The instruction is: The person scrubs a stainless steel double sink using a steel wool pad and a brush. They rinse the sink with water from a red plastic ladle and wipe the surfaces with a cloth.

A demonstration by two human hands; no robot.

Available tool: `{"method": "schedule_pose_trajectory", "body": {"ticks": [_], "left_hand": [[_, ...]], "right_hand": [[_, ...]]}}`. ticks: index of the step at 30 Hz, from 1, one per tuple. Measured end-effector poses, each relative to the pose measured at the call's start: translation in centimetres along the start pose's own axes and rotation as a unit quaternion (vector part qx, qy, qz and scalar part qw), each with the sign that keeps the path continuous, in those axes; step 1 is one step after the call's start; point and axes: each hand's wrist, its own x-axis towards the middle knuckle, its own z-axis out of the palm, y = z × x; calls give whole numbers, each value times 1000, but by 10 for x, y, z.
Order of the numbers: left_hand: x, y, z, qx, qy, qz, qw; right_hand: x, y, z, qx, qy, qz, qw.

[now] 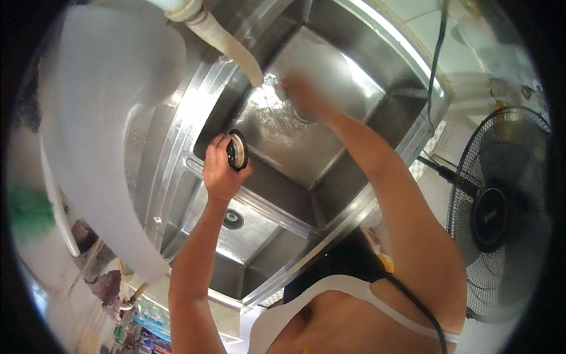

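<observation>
My left hand (223, 170) grips a round black and cream sink strainer plug (238, 150) by its edge, over the divider between two stainless steel basins. My right hand (311, 95) reaches into the large basin (283, 163), but blur covers it, so its fingers and anything in them cannot be made out. Beside it, at the basin's floor, shows part of a thin curved dark rim. A pale faucet spout (239, 53) points down into the large basin, with wet, shining metal below its end.
The small basin (261, 239) has a round drain (232, 219) in its floor. A black fan (488, 217) stands at the right, and a dark cable (435, 66) hangs by the sink's far right edge. A blurred pale shape (97, 110) covers much of the left side.
</observation>
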Motion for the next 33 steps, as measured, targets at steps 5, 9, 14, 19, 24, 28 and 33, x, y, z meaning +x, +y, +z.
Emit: {"method": "schedule_pose_trajectory", "body": {"ticks": [5,9,14,19,24,28,33], "left_hand": [[4,2,13,-6,-17,16,1000],[-6,-5,4,5,-6,16,1000],[-7,-2,2,6,-7,2,1000],[-5,-2,1,1,-7,6,1000],[-7,-7,3,-2,-8,1,1000],[-4,1,0,5,-8,16,1000],[-6,-1,1,1,2,8,1000]], "right_hand": [[4,14,102,-136,-131,-275,943],[-50,-7,136,-261,-214,-320,885],[-64,24,31,-372,-211,-122,896],[-79,4,-17,274,3,279,920],[-85,-17,-23,749,50,389,533],[-88,24,12,663,141,377,631],[-75,47,33,544,138,368,742]]}}
